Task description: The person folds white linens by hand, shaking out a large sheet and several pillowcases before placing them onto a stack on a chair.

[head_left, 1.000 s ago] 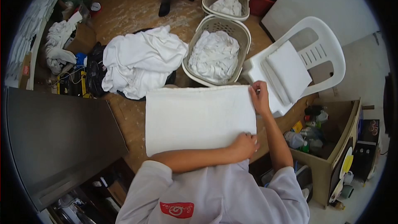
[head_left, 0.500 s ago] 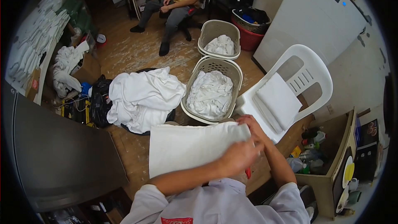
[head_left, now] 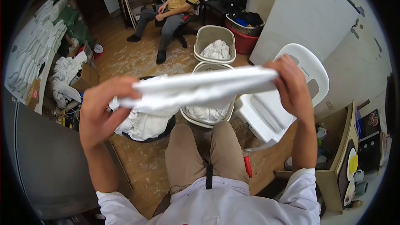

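Observation:
A white cloth (head_left: 204, 84), blurred by motion, is stretched level in the air between my two hands. My left hand (head_left: 104, 110) grips its left end between thumb and fingers. At the right end, my right hand (head_left: 293, 84) holds the cloth. Behind it are a laundry basket of white cloths (head_left: 208, 114), partly hidden, and a heap of white cloth (head_left: 146, 123) in a dark tub. Folded white cloths (head_left: 273, 109) lie on the seat of a white plastic chair (head_left: 320, 73) to the right.
A seated person (head_left: 175, 12) is at the back. Another basket (head_left: 214, 37) holds white cloth; a red basket (head_left: 241, 41) stands behind. Stacked white cloths (head_left: 29, 52) are at left above a dark cabinet (head_left: 58, 158). A wooden cabinet (head_left: 333, 183) is at right.
The cloth has been lifted from my lap and is now stretched in the air. My hands have moved apart and forward, left hand to the left, right hand to the right. My knees now show.

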`<state>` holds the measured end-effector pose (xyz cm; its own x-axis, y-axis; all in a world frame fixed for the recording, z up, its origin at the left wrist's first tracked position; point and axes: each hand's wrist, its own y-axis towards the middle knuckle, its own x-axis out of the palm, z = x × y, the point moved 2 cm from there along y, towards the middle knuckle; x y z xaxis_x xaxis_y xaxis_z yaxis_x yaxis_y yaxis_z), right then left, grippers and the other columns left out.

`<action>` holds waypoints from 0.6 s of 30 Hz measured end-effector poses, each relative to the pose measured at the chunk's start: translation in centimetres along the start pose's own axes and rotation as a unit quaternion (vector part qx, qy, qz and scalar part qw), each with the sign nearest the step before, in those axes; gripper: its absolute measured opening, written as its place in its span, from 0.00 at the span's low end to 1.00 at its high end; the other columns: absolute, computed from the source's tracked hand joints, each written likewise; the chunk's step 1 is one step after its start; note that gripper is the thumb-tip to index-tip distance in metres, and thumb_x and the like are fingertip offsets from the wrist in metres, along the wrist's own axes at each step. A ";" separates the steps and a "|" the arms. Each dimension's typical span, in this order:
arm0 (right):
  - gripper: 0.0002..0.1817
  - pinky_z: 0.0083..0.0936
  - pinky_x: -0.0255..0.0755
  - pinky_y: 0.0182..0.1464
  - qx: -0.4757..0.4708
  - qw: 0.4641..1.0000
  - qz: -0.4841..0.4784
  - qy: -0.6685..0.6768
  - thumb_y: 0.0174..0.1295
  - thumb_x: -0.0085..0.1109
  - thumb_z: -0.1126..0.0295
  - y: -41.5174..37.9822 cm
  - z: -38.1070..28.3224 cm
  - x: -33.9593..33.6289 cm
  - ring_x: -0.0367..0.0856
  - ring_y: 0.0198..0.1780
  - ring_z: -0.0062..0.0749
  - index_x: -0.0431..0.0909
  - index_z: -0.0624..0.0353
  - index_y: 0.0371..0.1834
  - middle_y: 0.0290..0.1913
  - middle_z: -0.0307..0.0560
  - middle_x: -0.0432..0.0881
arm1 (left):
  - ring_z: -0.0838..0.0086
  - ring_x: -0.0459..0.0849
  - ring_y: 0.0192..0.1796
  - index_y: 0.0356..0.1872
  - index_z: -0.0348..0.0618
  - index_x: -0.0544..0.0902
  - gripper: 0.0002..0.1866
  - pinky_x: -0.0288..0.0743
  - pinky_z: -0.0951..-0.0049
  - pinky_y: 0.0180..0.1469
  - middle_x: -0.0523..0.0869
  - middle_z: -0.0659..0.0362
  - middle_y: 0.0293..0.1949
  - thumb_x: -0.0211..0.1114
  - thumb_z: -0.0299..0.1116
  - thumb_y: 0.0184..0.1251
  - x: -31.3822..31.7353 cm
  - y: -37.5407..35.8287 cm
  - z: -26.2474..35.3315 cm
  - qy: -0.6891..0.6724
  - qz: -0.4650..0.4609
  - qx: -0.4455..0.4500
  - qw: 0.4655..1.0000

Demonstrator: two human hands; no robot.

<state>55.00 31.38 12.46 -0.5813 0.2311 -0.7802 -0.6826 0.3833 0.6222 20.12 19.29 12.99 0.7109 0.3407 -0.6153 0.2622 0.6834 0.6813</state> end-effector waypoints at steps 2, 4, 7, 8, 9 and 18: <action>0.14 0.36 0.68 0.39 -0.025 0.995 -0.082 0.048 0.49 0.58 0.73 -2.0 -2.7 -1.5 0.72 0.34 0.45 0.80 0.63 0.40 0.29 0.48 0.70 | 0.58 0.88 0.40 0.33 0.35 0.81 0.13 0.80 0.68 0.40 0.86 0.48 0.39 0.63 0.19 0.41 0.1 -2.7 1.1 0.001 -0.096 0.022 0.995; 0.20 0.32 0.64 0.31 -0.077 0.978 -0.148 0.124 0.36 0.58 0.62 -4.9 -4.7 -1.6 0.69 0.27 0.36 0.83 0.63 0.33 0.23 0.40 0.66 | 0.56 0.88 0.37 0.26 0.35 0.81 0.07 0.83 0.63 0.38 0.86 0.46 0.37 0.64 0.23 0.42 0.9 -5.8 2.8 -0.052 -0.133 0.011 0.990; 0.16 0.30 0.68 0.36 -0.057 0.925 -0.293 0.233 0.41 0.65 0.63 -9.8 -8.4 -1.3 0.74 0.31 0.31 0.85 0.55 0.35 0.25 0.37 0.69 | 0.59 0.87 0.40 0.27 0.37 0.83 0.07 0.84 0.63 0.41 0.86 0.51 0.38 0.69 0.30 0.49 2.1 -10.2 5.7 -0.121 -0.252 0.016 0.960; 0.15 0.30 0.69 0.39 -0.025 0.879 -0.368 0.303 0.46 0.66 0.63 -12.0 -9.5 -0.5 0.76 0.34 0.31 0.83 0.54 0.38 0.26 0.38 0.71 | 0.61 0.87 0.42 0.30 0.38 0.84 0.07 0.83 0.64 0.42 0.86 0.51 0.39 0.70 0.30 0.51 2.7 -11.8 5.9 -0.177 -0.284 0.019 0.942; 0.15 0.32 0.70 0.40 0.000 0.823 -0.428 0.373 0.50 0.66 0.64 -12.6 -10.0 0.2 0.77 0.36 0.34 0.82 0.56 0.41 0.28 0.40 0.74 | 0.61 0.87 0.42 0.37 0.37 0.85 0.09 0.82 0.66 0.42 0.86 0.51 0.39 0.69 0.28 0.54 3.7 -13.1 5.9 -0.277 -0.318 -0.028 0.906; 0.23 0.44 0.70 0.50 0.328 0.569 -0.101 0.747 0.63 0.54 0.49 -21.8 -4.2 11.5 0.77 0.49 0.41 0.78 0.60 0.47 0.45 0.52 0.78 | 0.67 0.85 0.47 0.67 0.39 0.65 0.38 0.78 0.67 0.51 0.83 0.53 0.51 0.70 0.44 0.58 14.6 -19.3 -3.8 -0.588 -0.047 -0.326 0.739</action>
<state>61.34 21.97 -9.78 -0.5836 -0.7068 0.3997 -0.7742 0.6328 -0.0113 22.97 13.54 -10.62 0.8855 -0.2618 0.3840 0.2482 0.9649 0.0854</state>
